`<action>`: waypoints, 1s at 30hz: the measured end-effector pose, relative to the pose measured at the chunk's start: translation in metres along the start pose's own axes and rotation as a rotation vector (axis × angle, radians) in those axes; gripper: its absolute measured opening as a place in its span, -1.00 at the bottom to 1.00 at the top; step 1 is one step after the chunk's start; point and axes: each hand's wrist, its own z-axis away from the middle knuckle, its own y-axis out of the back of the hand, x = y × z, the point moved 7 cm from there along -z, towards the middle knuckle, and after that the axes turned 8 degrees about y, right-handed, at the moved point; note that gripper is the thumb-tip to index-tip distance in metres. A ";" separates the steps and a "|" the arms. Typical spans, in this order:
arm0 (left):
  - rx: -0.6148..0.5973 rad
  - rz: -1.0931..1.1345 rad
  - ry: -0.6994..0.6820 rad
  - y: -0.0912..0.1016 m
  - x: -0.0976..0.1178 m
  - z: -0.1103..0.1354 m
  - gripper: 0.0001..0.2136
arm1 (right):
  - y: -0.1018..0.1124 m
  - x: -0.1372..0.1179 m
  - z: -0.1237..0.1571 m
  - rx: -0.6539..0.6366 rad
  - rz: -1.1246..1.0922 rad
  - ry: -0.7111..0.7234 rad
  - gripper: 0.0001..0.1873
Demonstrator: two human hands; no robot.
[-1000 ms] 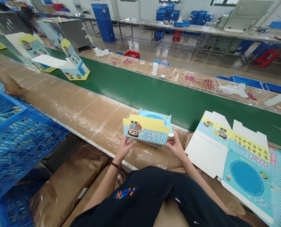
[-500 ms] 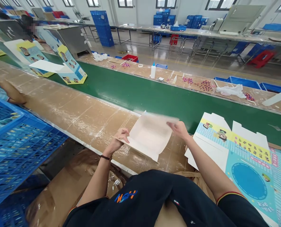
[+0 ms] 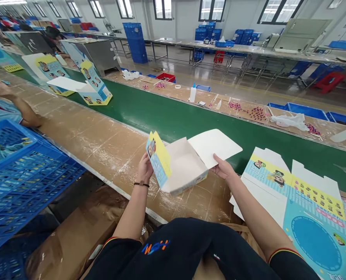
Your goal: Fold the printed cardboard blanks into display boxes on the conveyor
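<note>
My left hand [image 3: 145,169] grips the printed blue-and-yellow side panel [image 3: 158,163] of a partly folded cardboard box [image 3: 184,171], which rests on the brown-paper-covered bench [image 3: 103,155]. Its white interior faces up. My right hand [image 3: 224,168] pinches the edge of the box's open white lid flap [image 3: 215,147]. To the right of that hand lies a flat die-cut printed carton sheet [image 3: 313,210] with a blue circle and cartoon figures. Part of the sheet runs out of view.
A green conveyor belt [image 3: 184,124] runs beyond the bench. A blue plastic crate [image 3: 24,167] stands at left, and a co-worker's arm [image 3: 18,105] reaches over the bench behind it. Folded printed cartons [image 3: 94,83] stand farther along. Glue bottles and small pink parts lie across the belt.
The box has turned from closed and printed-side up to open, with its white inside showing. The lid flap now extends toward the belt, and my left hand holds an upright side panel.
</note>
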 end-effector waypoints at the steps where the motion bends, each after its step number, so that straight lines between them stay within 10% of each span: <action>1: 0.018 0.032 0.010 -0.004 0.003 -0.006 -0.76 | -0.001 -0.008 -0.006 0.030 -0.037 0.019 -0.90; 10: 0.013 0.057 0.207 -0.012 -0.040 0.031 -0.83 | 0.004 -0.072 -0.074 0.229 -0.260 0.180 -0.80; 16: -0.058 -0.048 0.373 0.003 -0.091 0.089 -0.87 | 0.036 -0.062 -0.094 0.363 -0.216 0.110 -0.80; 21: -0.153 -0.180 0.515 0.015 -0.083 0.112 -0.91 | 0.059 -0.032 -0.080 0.364 -0.053 -0.022 -0.70; 23: -0.513 -0.429 0.580 -0.003 -0.078 0.130 -0.81 | 0.059 -0.016 -0.055 0.212 0.155 -0.091 -0.63; 26: -1.057 -0.746 0.694 -0.029 -0.078 0.183 -0.64 | 0.032 0.020 0.021 -0.372 0.466 -0.201 -0.47; 30: -1.319 -0.870 0.739 -0.047 -0.080 0.231 -0.69 | -0.003 0.064 0.172 -1.309 0.505 -0.353 -0.36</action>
